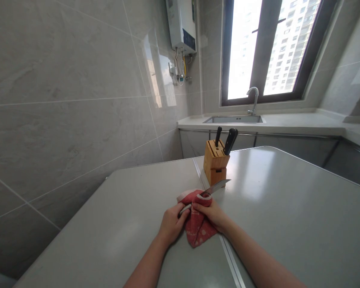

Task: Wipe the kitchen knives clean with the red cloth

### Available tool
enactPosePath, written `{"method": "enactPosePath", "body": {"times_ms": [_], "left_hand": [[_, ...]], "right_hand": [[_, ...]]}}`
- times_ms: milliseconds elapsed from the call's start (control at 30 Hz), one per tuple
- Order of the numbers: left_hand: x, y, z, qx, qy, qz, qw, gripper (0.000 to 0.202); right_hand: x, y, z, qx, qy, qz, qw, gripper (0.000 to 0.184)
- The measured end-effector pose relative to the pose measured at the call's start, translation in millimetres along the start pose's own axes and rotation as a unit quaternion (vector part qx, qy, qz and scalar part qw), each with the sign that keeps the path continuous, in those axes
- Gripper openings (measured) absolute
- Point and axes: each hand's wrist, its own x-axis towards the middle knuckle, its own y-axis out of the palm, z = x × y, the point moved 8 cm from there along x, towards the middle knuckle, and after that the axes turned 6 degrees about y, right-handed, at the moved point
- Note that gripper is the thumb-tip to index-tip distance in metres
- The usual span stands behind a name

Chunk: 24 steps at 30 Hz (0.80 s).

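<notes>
Red cloth (pixel 196 228) wraps the knife (pixel 217 187) blade, pinched between the right hand's (pixel 209 212) closed fingers, while the left hand (pixel 171 224) grips the handle firmly, steadying it. The bare tip juts toward the wooden block (pixel 216 160) on the grey table (pixel 288 200).

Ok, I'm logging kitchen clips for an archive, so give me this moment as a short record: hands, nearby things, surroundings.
Left hand: grips a kitchen knife handle
Right hand: holds a red cloth around the blade
Nearby: wooden knife block with two knives, on a grey table
Surroundings: steel sink, curved faucet, window, water heater
</notes>
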Motion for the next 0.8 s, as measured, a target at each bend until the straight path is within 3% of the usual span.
{"method": "enactPosePath", "body": {"times_ms": [800], "left_hand": [[1.0, -1.1, 9.8, -0.010, -0.012, -0.017, 1.000, 0.034]], "right_hand": [[3.2, -7.3, -5.1, -0.034, -0.009, -0.027, 0.999, 0.037]]}}
